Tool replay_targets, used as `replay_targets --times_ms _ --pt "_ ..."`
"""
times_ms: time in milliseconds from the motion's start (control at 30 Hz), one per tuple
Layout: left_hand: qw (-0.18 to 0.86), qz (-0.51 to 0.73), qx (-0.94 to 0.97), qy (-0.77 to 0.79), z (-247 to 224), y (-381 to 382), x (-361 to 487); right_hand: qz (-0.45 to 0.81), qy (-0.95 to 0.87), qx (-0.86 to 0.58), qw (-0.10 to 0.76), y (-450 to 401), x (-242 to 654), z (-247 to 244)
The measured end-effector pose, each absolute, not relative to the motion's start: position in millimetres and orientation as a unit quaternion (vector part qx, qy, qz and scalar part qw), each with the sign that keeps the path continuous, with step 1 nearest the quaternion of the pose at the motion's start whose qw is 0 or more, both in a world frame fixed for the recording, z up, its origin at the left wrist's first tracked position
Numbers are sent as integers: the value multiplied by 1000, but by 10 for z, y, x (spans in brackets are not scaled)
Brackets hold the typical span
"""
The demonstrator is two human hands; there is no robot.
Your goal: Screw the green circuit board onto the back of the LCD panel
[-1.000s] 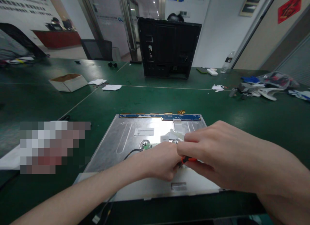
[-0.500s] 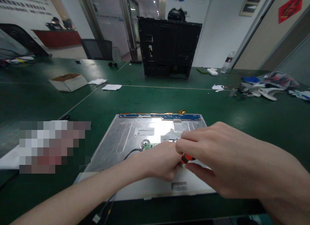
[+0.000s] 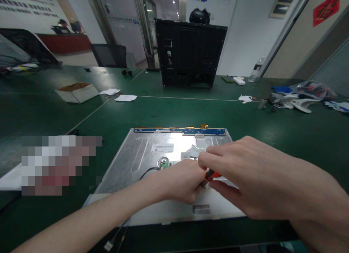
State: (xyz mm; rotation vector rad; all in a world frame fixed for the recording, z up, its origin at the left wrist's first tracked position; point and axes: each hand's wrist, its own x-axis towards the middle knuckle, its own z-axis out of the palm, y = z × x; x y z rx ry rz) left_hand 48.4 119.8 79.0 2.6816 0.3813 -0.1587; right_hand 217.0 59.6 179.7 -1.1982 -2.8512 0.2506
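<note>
A metal-backed display panel (image 3: pixel 144 145) lies on the green table in front of me, with a blue circuit board (image 3: pixel 163 131) along its far edge and a green board (image 3: pixel 172 163) partly hidden behind my left hand. My right hand (image 3: pixel 240 176) is closed around a screwdriver (image 3: pixel 209 175) with an orange and black handle. Its metal end points down and left toward the panel. Beside it, touching or nearly touching, my left hand (image 3: pixel 185 180) rests over the panel with curled fingers; what they grip is hidden. A black cable (image 3: pixel 147 171) with a white plug (image 3: pixel 108 245) trails under my left forearm.
A black monitor housing (image 3: pixel 191 53) stands upright at the back. To the left are an open box (image 3: pixel 77 93) and paper sheets (image 3: pixel 125 98). A bottle (image 3: pixel 256 69) and a pile of bags and parts (image 3: pixel 300 95) lie on the right. A pixelated patch covers the near left.
My right hand has turned slightly, and the screwdriver handle has shifted a little with it. The left hand and the panel look unmoved.
</note>
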Motion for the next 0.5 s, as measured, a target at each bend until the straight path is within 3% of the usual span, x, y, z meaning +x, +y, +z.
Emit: replay_targets --times_ms 500 --pt "225 -67 961 143 805 1185 483 62 -922 -382 23 605 2170 1806"
